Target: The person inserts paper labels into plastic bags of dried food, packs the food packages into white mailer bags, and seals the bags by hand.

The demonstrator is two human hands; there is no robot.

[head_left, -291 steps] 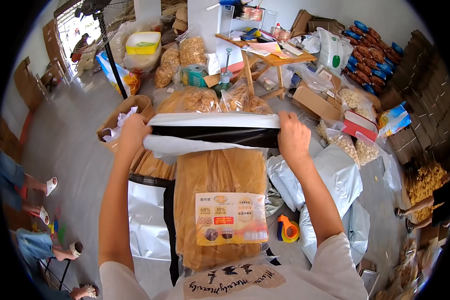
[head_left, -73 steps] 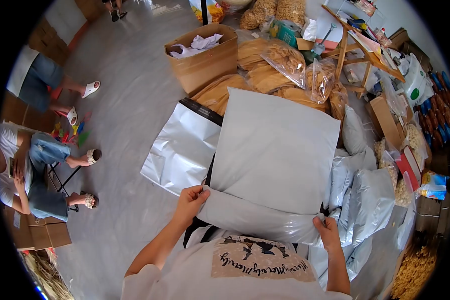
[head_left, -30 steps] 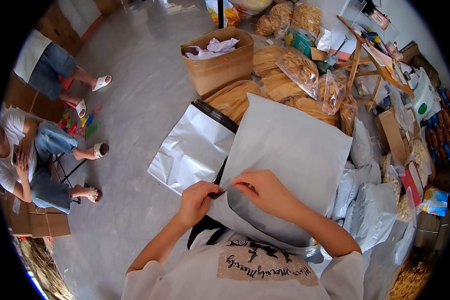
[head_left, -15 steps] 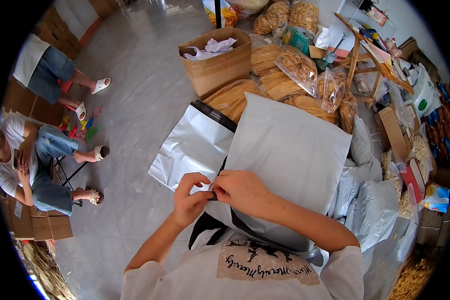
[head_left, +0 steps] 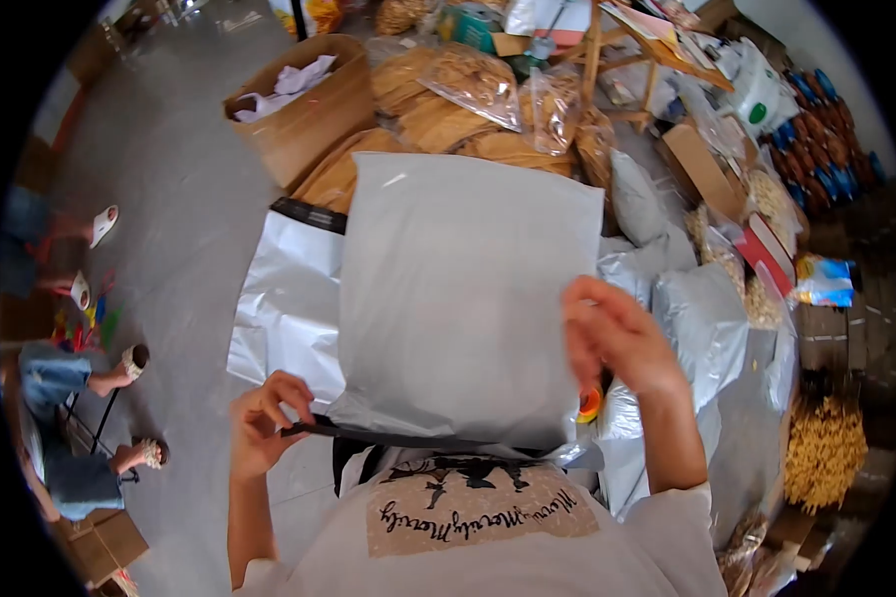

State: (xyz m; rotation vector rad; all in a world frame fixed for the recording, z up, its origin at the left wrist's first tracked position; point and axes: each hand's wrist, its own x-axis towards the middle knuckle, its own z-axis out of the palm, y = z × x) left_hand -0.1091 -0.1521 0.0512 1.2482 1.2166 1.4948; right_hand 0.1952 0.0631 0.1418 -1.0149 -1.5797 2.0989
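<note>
A large grey plastic mailing bag [head_left: 468, 298], filled out and flat-topped, lies in front of my body. Along its near edge runs a black strip [head_left: 398, 436]. My left hand [head_left: 269, 423] pinches the left end of that strip at the bag's near left corner. Over the right edge of the bag is my right hand [head_left: 612, 333], its fingers apart and partly blurred, with nothing seen in it. An unfilled silvery bag [head_left: 287, 289] with a black band lies to the left, partly under the grey one.
Beyond the bag stand a cardboard box [head_left: 314, 119] and clear bags of brown sheets [head_left: 448, 124]. Filled grey parcels [head_left: 702, 318] and an orange tape roll [head_left: 590, 405] are at right, a wooden table [head_left: 667, 50] behind. Seated people's legs [head_left: 80, 478] show at left.
My right hand has let go at the left corner and moved right across the bag. The black strip now shows along the near edge. The view has turned toward the right.
</note>
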